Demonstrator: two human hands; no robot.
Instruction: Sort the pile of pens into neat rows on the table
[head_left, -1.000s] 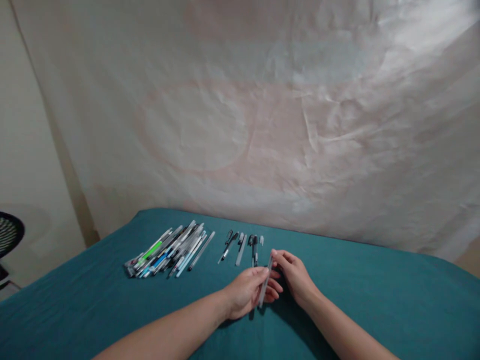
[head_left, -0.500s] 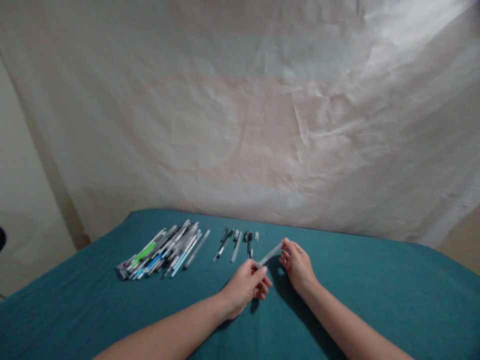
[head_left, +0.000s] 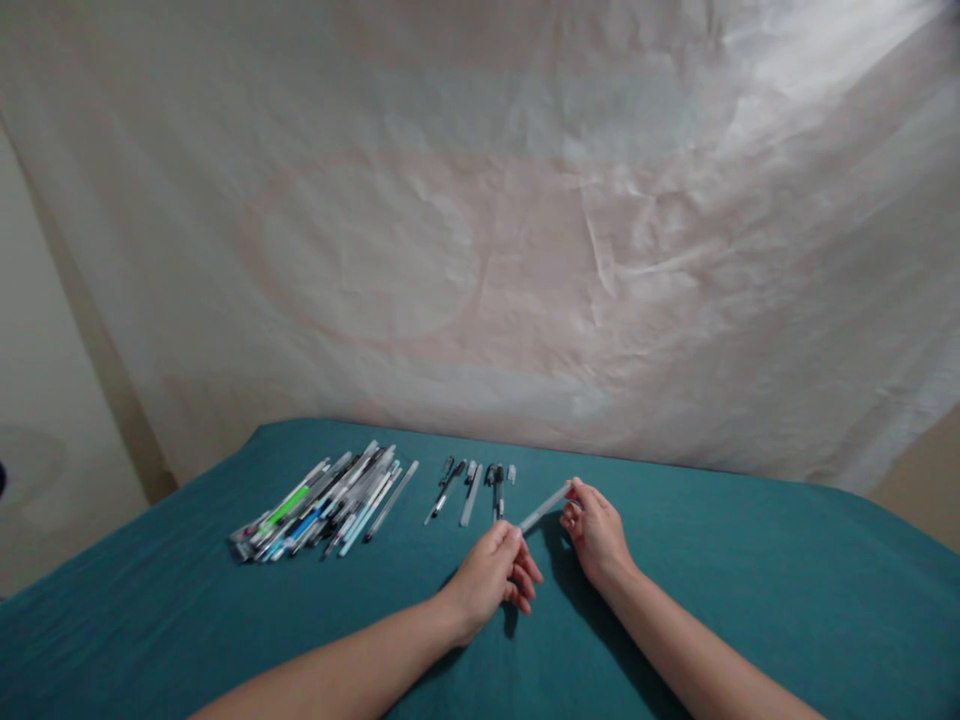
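Note:
A slim pale grey pen (head_left: pixel 543 507) is held slanted above the teal cloth between both hands. My right hand (head_left: pixel 596 535) pinches its far upper end. My left hand (head_left: pixel 491 580) has its fingers curled, fingertips at the pen's near lower end. Just beyond my left hand lie a few separate pens and small pen parts (head_left: pixel 472 482) in a short row. Farther left is a pile of several pens (head_left: pixel 322 500), one with a green barrel.
The teal cloth (head_left: pixel 750 580) covers the whole table. A creased white sheet (head_left: pixel 525 250) hangs close behind the table's far edge. A bare wall and a brown strip show at the left.
The pen has swung from nearly upright to slanted, and my right hand has moved right and away with its upper end. The view has shifted slightly, so the dark object at the left edge is gone.

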